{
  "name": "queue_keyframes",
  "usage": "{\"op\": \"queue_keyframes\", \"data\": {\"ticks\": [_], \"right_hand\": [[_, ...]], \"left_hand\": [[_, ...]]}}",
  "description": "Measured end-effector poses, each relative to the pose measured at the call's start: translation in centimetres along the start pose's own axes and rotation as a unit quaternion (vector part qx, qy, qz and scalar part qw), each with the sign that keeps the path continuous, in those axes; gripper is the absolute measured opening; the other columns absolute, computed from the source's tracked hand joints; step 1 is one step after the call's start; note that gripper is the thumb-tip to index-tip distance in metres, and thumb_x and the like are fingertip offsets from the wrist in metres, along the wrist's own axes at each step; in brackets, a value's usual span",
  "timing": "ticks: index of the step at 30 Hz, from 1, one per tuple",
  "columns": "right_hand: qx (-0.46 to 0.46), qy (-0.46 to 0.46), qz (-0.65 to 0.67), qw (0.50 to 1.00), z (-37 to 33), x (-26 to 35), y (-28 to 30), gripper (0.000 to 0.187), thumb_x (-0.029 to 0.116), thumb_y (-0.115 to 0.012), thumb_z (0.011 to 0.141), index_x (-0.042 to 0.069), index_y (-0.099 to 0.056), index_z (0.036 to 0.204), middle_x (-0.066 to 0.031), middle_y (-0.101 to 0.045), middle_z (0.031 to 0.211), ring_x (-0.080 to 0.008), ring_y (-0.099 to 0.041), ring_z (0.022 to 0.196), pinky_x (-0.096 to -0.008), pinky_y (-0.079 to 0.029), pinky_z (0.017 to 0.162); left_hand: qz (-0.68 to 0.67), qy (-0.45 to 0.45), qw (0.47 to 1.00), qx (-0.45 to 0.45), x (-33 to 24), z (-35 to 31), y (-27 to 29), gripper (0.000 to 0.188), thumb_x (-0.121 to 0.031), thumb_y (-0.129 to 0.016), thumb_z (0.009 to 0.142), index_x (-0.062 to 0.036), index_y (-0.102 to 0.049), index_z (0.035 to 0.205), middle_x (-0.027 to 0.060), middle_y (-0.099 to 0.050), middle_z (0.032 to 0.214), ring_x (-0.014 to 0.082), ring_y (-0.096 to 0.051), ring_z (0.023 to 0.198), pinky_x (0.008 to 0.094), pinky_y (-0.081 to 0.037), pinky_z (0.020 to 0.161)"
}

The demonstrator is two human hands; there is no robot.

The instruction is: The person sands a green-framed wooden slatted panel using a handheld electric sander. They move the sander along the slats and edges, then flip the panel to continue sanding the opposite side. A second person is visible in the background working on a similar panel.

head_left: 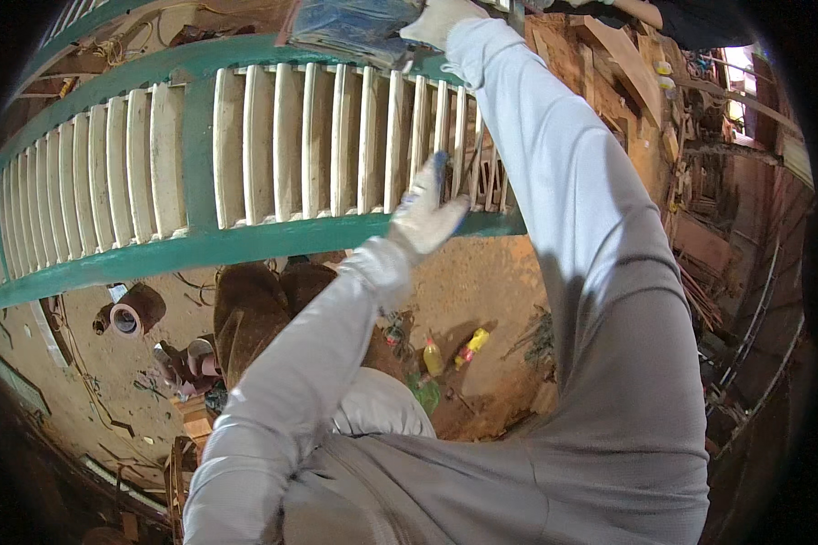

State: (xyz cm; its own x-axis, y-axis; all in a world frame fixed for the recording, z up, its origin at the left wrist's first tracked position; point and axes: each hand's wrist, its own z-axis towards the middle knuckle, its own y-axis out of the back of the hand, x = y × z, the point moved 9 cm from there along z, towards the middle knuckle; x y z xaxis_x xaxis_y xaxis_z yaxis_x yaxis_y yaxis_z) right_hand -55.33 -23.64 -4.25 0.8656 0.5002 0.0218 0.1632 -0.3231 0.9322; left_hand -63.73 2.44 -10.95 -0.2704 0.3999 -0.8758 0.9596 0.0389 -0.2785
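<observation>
A long green frame point(200, 163) set with rows of off-white bars, like a roller conveyor, runs across in front of me. My left hand point(424, 213), in a pale glove with blue fingertips, is over its near rail. Its thumb and fingers are apart and hold nothing. My right hand point(438, 24), in a pale glove, reaches to the far side. It rests at the right edge of a blue, glossy, folded bundle point(350, 27) lying over the far rail. Its fingers look closed on that edge, though the frame's top cuts part of them off.
Below the frame, a yellow bottle point(433, 357) and a yellow-and-red container point(472, 346) lie on the dirt floor. Clay-coloured pipe pieces point(129, 318) lie at left. Another person's arm point(641, 11) shows at the top right, near wooden boards point(620, 59). Metal rods point(759, 318) lie along the right.
</observation>
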Motion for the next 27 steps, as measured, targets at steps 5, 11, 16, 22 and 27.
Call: {"op": "queue_keyframes", "data": {"ticks": [5,11,16,22,27], "right_hand": [[-0.012,-0.007,-0.056,0.998,-0.4,-3.7,-0.6,0.072,0.052,-0.082,0.072,0.002,-0.072,0.122,-0.0227,-0.072,0.121,-0.0348,-0.070,0.111,-0.0421,-0.054,0.099],[-0.008,-0.002,-0.068,0.998,-0.8,-1.1,-0.1,0.071,0.052,-0.080,0.077,0.001,-0.069,0.125,-0.0220,-0.070,0.125,-0.0340,-0.068,0.117,-0.0421,-0.052,0.102],[0.004,0.020,-0.062,0.998,0.2,4.4,1.0,0.070,0.050,-0.080,0.077,0.002,-0.069,0.127,-0.0220,-0.069,0.128,-0.0342,-0.066,0.120,-0.0421,-0.052,0.103],[-0.030,0.065,-0.058,0.996,1.1,9.6,1.1,0.067,0.048,-0.078,0.077,0.000,-0.071,0.123,-0.0224,-0.070,0.125,-0.0349,-0.068,0.117,-0.0414,-0.052,0.102],[-0.026,0.037,-0.017,0.999,1.7,10.4,1.1,0.064,0.047,-0.078,0.078,0.002,-0.072,0.124,-0.0223,-0.071,0.124,-0.0352,-0.069,0.114,-0.0415,-0.053,0.101]], "left_hand": [[0.315,0.042,0.948,-0.018,3.0,1.0,-6.9,0.108,-0.046,-0.074,0.083,-0.0063,-0.014,0.163,0.0226,-0.018,0.164,0.0436,-0.021,0.151,0.0504,-0.023,0.124],[0.363,0.146,0.919,-0.044,2.6,1.9,-7.7,0.102,-0.046,-0.073,0.085,-0.0077,-0.019,0.163,0.0189,-0.019,0.166,0.0399,-0.020,0.152,0.0506,-0.023,0.123],[0.291,0.159,0.934,-0.137,2.6,2.8,-6.6,0.067,-0.041,-0.073,0.083,-0.0044,-0.053,0.136,0.0134,-0.032,0.153,0.0360,-0.030,0.144,0.0506,-0.030,0.116],[0.109,0.072,0.991,-0.001,3.7,-4.7,-7.1,0.063,-0.039,-0.074,0.086,-0.0018,-0.052,0.131,0.0224,-0.048,0.137,0.0356,-0.049,0.128,0.0468,-0.041,0.109],[-0.005,0.134,0.991,0.018,5.6,-12.5,0.7,0.049,-0.033,-0.075,0.092,-0.0022,-0.057,0.125,0.0141,-0.070,0.105,0.0228,-0.067,0.094,0.0396,-0.054,0.082]]}}
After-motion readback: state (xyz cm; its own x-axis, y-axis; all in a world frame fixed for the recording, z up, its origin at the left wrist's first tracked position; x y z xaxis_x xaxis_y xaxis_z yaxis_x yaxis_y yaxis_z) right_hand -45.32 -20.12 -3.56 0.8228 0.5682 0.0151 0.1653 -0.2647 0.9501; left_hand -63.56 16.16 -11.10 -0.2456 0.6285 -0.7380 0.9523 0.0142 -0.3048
